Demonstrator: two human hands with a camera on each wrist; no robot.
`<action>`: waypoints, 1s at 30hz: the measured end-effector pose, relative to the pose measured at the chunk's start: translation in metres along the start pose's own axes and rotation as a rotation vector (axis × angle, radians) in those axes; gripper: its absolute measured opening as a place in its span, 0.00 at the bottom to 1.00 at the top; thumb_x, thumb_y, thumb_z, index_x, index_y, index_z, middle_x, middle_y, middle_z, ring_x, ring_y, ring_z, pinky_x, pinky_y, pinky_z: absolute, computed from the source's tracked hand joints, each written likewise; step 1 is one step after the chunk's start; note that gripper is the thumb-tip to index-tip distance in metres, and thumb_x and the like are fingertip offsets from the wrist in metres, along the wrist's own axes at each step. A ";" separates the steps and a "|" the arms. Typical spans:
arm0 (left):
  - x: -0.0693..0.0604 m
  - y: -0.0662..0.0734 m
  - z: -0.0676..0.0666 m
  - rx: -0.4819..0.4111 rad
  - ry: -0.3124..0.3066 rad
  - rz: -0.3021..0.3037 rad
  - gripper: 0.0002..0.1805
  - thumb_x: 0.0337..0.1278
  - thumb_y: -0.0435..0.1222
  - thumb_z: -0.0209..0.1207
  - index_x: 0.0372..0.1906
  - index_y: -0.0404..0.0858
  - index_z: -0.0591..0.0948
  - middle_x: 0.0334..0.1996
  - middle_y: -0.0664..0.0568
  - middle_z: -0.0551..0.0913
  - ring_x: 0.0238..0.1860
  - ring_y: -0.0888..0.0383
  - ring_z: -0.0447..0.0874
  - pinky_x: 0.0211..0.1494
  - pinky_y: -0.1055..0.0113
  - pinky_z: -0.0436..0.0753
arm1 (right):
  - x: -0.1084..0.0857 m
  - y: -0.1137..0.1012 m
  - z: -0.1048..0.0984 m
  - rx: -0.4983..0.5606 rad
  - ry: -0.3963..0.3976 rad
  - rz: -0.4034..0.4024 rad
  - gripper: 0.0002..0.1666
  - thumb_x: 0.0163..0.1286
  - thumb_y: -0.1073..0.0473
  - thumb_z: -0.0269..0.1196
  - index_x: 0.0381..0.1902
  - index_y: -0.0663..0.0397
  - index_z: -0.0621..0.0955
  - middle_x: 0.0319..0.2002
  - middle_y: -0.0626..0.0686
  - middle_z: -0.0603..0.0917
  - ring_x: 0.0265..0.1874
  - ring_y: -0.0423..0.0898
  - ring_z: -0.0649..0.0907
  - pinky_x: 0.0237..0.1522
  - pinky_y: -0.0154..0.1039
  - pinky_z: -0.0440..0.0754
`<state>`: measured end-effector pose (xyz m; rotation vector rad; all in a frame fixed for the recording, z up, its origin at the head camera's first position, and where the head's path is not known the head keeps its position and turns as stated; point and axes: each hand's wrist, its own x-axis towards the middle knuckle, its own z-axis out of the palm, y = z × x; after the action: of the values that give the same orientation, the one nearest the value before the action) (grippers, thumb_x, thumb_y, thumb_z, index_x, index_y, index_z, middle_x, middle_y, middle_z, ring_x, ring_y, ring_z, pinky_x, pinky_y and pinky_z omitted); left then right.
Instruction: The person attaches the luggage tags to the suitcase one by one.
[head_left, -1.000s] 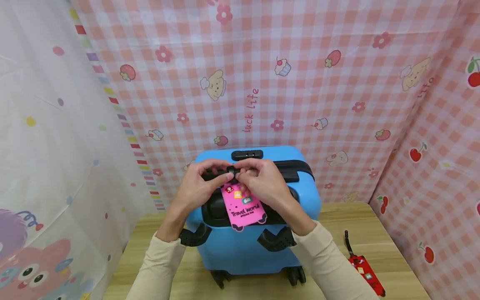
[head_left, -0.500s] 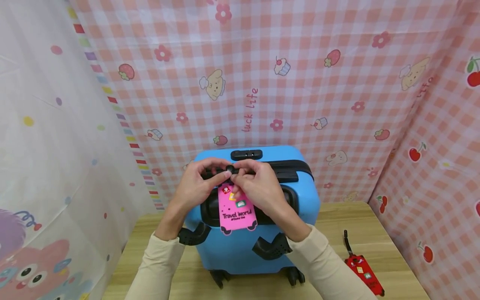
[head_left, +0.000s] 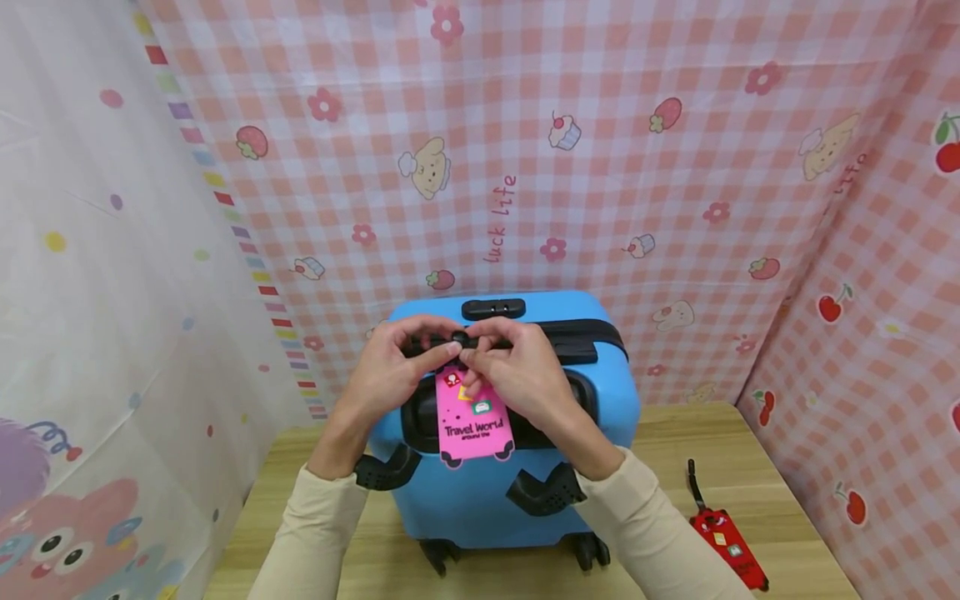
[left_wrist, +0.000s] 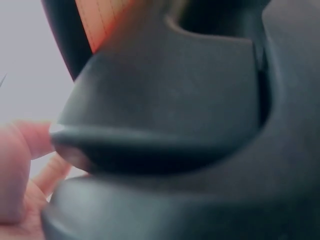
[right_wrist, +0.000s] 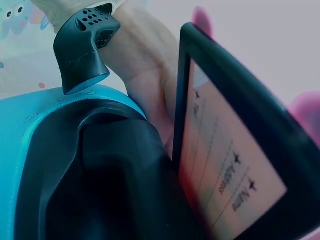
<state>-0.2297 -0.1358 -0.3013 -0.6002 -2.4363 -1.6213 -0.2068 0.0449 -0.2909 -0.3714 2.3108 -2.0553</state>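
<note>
My left grip (head_left: 388, 367) is pinching a black strap (head_left: 461, 338), its thumb and index fingertips nearly meeting, and my right grip (head_left: 525, 367) is pinching just beside it from the 3 o'clock side, its fingertips also nearly meeting. The pink luggage tag (head_left: 474, 429) is hanging at 6 o'clock from my fingertips, showing the words "Travel World". In the right wrist view, its back is showing a pale card (right_wrist: 220, 165) inside a black frame. Whether the strap is passing around the suitcase's black handle (head_left: 573, 352), I am not able to tell, as my fingers are covering that spot.

The blue suitcase (head_left: 487, 500) is standing on the wooden surface (head_left: 675, 437), with 2 black wheels showing at 5 and 7 o'clock and a black lock (head_left: 493, 309) sitting at 12. A red luggage tag (head_left: 727, 546) is lying at 4 o'clock from the suitcase, its black band (head_left: 695, 483) pointing to 11.
</note>
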 end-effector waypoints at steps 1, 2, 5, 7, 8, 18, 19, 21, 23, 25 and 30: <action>0.000 0.000 0.000 0.005 0.002 0.001 0.10 0.61 0.36 0.65 0.46 0.41 0.86 0.37 0.50 0.84 0.36 0.49 0.72 0.41 0.60 0.71 | 0.000 0.000 0.000 0.001 0.003 0.000 0.15 0.68 0.65 0.65 0.52 0.59 0.80 0.31 0.58 0.78 0.21 0.49 0.86 0.30 0.42 0.87; 0.001 0.000 0.001 0.009 0.003 0.002 0.09 0.61 0.36 0.65 0.46 0.41 0.87 0.37 0.50 0.84 0.36 0.49 0.72 0.41 0.60 0.71 | 0.000 0.000 0.000 0.003 0.007 0.000 0.14 0.68 0.65 0.65 0.51 0.60 0.80 0.31 0.58 0.78 0.21 0.49 0.86 0.30 0.42 0.87; 0.001 0.001 0.002 0.017 0.007 0.004 0.09 0.60 0.35 0.66 0.45 0.41 0.87 0.38 0.51 0.85 0.35 0.49 0.72 0.41 0.60 0.70 | 0.000 0.000 0.000 0.018 0.005 0.004 0.14 0.69 0.66 0.64 0.51 0.60 0.80 0.31 0.58 0.78 0.21 0.49 0.86 0.30 0.42 0.87; 0.001 0.002 0.002 0.015 0.008 0.008 0.09 0.60 0.34 0.66 0.45 0.41 0.87 0.38 0.50 0.85 0.35 0.49 0.72 0.40 0.61 0.70 | 0.000 0.000 -0.001 0.028 -0.002 0.007 0.13 0.69 0.65 0.63 0.51 0.60 0.80 0.30 0.58 0.79 0.21 0.49 0.85 0.30 0.42 0.87; 0.001 0.002 0.002 0.012 0.008 0.010 0.09 0.60 0.34 0.66 0.45 0.41 0.87 0.38 0.50 0.85 0.35 0.49 0.72 0.40 0.61 0.70 | 0.000 0.000 -0.001 0.031 -0.007 0.006 0.13 0.70 0.65 0.63 0.51 0.59 0.80 0.30 0.58 0.79 0.21 0.49 0.85 0.30 0.42 0.87; 0.000 0.003 0.000 0.001 -0.017 0.018 0.11 0.59 0.33 0.66 0.46 0.40 0.86 0.40 0.50 0.85 0.37 0.49 0.73 0.42 0.61 0.72 | 0.001 0.001 0.000 0.045 0.002 -0.003 0.13 0.73 0.61 0.61 0.52 0.61 0.80 0.31 0.59 0.81 0.18 0.47 0.84 0.27 0.42 0.86; 0.000 0.003 0.000 0.003 -0.018 0.020 0.11 0.58 0.34 0.66 0.47 0.41 0.86 0.40 0.50 0.85 0.37 0.49 0.73 0.42 0.61 0.72 | 0.001 0.001 0.000 0.046 0.009 -0.003 0.13 0.72 0.62 0.61 0.52 0.61 0.81 0.31 0.60 0.80 0.18 0.47 0.84 0.27 0.43 0.86; -0.001 0.003 0.000 0.006 -0.019 0.021 0.11 0.59 0.34 0.66 0.47 0.41 0.86 0.40 0.50 0.85 0.37 0.49 0.73 0.42 0.61 0.72 | 0.001 0.001 0.000 0.050 0.019 -0.007 0.12 0.72 0.62 0.61 0.51 0.61 0.81 0.32 0.60 0.80 0.18 0.47 0.84 0.26 0.43 0.86; -0.001 0.002 0.000 0.005 -0.016 0.027 0.11 0.59 0.34 0.66 0.47 0.41 0.86 0.40 0.50 0.84 0.37 0.49 0.73 0.41 0.61 0.72 | 0.001 0.001 0.000 0.062 0.024 -0.010 0.12 0.72 0.63 0.61 0.50 0.62 0.81 0.33 0.60 0.79 0.18 0.47 0.84 0.26 0.44 0.86; -0.001 0.002 0.000 0.003 -0.010 0.034 0.10 0.59 0.34 0.66 0.46 0.41 0.86 0.39 0.50 0.84 0.36 0.49 0.73 0.40 0.62 0.72 | 0.001 0.001 0.001 0.071 0.031 -0.017 0.11 0.72 0.63 0.61 0.50 0.62 0.81 0.33 0.60 0.79 0.18 0.47 0.84 0.26 0.44 0.86; -0.001 0.002 0.001 -0.003 -0.001 0.048 0.09 0.60 0.34 0.65 0.45 0.41 0.87 0.39 0.50 0.85 0.34 0.49 0.74 0.39 0.64 0.73 | 0.000 0.001 0.002 0.069 0.050 -0.027 0.12 0.71 0.63 0.62 0.49 0.62 0.82 0.34 0.60 0.80 0.19 0.46 0.85 0.26 0.44 0.87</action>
<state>-0.2281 -0.1345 -0.3002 -0.6547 -2.4021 -1.6069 -0.2064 0.0430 -0.2920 -0.3545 2.2673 -2.1745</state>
